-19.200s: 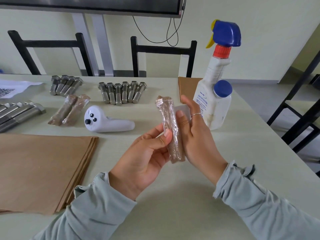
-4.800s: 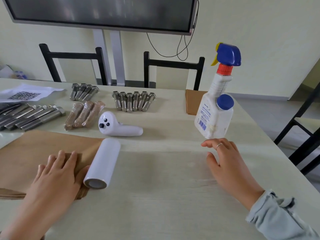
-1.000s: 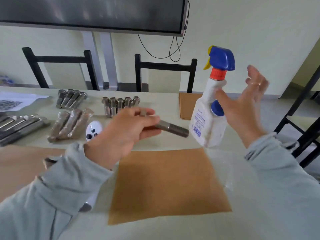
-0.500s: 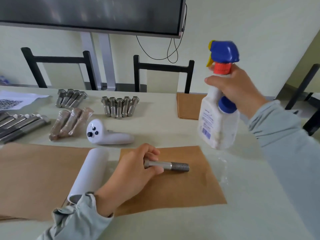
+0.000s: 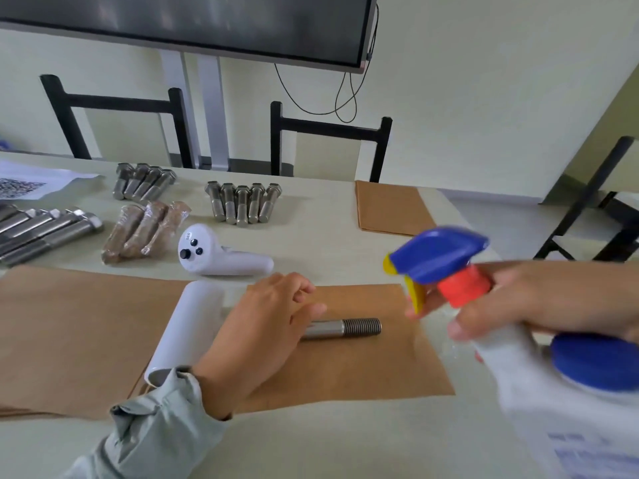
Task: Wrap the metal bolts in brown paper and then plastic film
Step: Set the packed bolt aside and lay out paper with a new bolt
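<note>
A metal bolt (image 5: 345,329) lies on a brown paper sheet (image 5: 363,368) in front of me, threaded end to the right. My left hand (image 5: 262,333) covers the bolt's head end, fingers curled over it. My right hand (image 5: 539,302) grips the neck of a white spray bottle (image 5: 560,392) with a blue trigger head, held tilted and close to the camera, nozzle pointing left toward the bolt. A white roll of plastic film (image 5: 193,326) lies beside my left wrist. Three wrapped bolts (image 5: 141,229) lie at the back left.
Groups of bare bolts sit at the back (image 5: 242,203) (image 5: 143,181) and at the far left (image 5: 45,229). A white controller (image 5: 218,255) lies behind the roll. A brown paper stack (image 5: 69,337) is on the left, another (image 5: 390,209) at the back right. Chairs stand around the table.
My right hand has brought the spray bottle down and toward me, tipping its nozzle at the bolt. My left hand stays on the bolt's head end on the paper.
</note>
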The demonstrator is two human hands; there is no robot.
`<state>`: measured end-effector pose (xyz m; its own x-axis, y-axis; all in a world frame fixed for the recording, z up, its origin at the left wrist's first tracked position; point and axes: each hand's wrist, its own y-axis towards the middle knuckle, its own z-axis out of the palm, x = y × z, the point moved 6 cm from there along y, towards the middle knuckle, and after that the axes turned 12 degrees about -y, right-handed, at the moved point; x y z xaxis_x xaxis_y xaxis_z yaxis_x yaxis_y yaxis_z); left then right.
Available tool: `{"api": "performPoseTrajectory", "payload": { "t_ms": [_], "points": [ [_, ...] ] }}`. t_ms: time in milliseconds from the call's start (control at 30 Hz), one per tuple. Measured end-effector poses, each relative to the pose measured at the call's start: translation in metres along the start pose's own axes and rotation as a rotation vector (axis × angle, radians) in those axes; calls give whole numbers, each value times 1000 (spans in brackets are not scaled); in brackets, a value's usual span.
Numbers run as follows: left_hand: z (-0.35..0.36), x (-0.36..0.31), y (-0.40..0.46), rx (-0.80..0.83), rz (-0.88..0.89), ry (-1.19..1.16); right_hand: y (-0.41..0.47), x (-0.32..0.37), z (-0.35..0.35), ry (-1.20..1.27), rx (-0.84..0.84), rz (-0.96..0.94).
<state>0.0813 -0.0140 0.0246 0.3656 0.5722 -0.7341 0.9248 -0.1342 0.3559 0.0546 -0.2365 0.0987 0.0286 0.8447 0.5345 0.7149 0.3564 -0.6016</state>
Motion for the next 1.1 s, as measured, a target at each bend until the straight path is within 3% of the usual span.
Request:
{"api": "performPoseTrajectory", "payload": {
  "t_ms": [233,433,533,700,867,1100],
  "points": [
    [-24,-24,-7,-29,82,127,10,-2,32,-57,36,119],
    [-18,-33,-48,296,89,265,2,5,16,-47,-10,14],
    [-5,-25,-60,358,104,326,-1,14,-15,71,-195,-75],
    [-6,-19,-64,155,307,259,4,36,-94,54,-701,-225],
    [-4,-15,-64,32,287,250,46,46,-147,221,-1107,-371],
    [-5,-22,-62,-63,277,307,100,34,-149,233,-1229,-377]
  ]
}}
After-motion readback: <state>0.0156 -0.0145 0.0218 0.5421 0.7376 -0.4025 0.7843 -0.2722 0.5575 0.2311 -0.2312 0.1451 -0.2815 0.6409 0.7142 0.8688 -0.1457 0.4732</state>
